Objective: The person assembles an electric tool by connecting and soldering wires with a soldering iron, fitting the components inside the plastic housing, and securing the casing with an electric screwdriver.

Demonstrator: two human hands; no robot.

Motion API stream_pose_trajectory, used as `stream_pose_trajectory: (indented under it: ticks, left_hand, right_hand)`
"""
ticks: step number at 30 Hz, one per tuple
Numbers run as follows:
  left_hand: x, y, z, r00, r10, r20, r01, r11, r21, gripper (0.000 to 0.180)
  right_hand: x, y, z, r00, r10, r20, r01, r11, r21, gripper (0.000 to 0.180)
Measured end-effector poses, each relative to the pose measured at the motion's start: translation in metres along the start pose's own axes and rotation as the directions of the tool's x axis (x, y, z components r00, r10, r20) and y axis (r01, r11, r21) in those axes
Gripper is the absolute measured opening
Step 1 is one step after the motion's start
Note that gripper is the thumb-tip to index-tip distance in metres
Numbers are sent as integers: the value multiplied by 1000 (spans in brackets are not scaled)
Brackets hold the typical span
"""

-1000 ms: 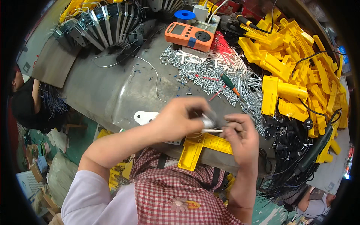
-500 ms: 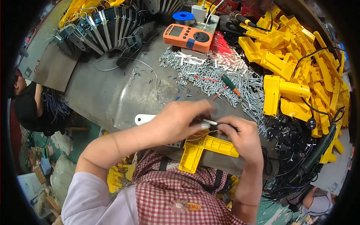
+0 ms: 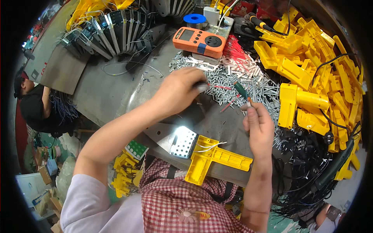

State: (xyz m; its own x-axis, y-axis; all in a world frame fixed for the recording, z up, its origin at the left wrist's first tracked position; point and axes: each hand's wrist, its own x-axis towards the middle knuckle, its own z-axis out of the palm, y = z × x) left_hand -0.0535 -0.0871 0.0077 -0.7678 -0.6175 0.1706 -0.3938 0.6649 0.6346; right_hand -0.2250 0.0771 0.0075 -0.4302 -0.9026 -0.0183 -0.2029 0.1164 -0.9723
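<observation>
A yellow plastic T-shaped housing (image 3: 206,157) lies at the table's near edge, with two white wires (image 3: 211,146) across it. Against its left end rests a perforated metal plate (image 3: 182,143), shining brightly. My left hand (image 3: 182,87) is over the near-left side of the screw pile. Its fingers are curled, with something greyish at the thumb that I cannot make out. My right hand (image 3: 258,122) is pinched near the orange end of a green-handled screwdriver (image 3: 241,90). A small pale piece shows at its fingertips; whether they grip the screwdriver is unclear.
Loose screws (image 3: 229,95) and red-and-white pieces (image 3: 241,58) cover the table's middle. Behind stand an orange meter (image 3: 200,40) and a blue spool (image 3: 194,18). Yellow housings (image 3: 295,68) and black cords (image 3: 303,167) crowd the right. Metal assemblies (image 3: 110,33) stand far left. Another person (image 3: 35,101) is at left.
My hands have come apart and away from the yellow housing. The left moved up toward the screws, the right toward the screwdriver. The white wires now lie loose on the housing.
</observation>
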Motion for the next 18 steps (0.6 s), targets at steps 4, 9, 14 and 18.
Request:
stream_pose_trajectory:
  ticks: [4, 9, 14, 18]
  left_hand:
    - [24, -6, 28, 936, 327, -133, -238, 863, 446, 21]
    - [-1, 28, 20, 995, -79, -59, 78, 997, -20, 17]
    - [-33, 63, 19, 998, -33, 46, 43, 970, -239, 15]
    - [-45, 63, 24, 951, -279, 136, 298, 700, -649, 20]
  right_hand:
    - [3, 11, 3, 999, -15, 50, 7, 988, 153, 21]
    - [6, 30, 10, 999, 40, 6, -39, 935, 352, 13]
    - [-1, 0, 9, 996, 24, 91, -59, 917, 395, 15]
    - [-12, -2, 8, 997, 42, 62, -60, 942, 329, 12]
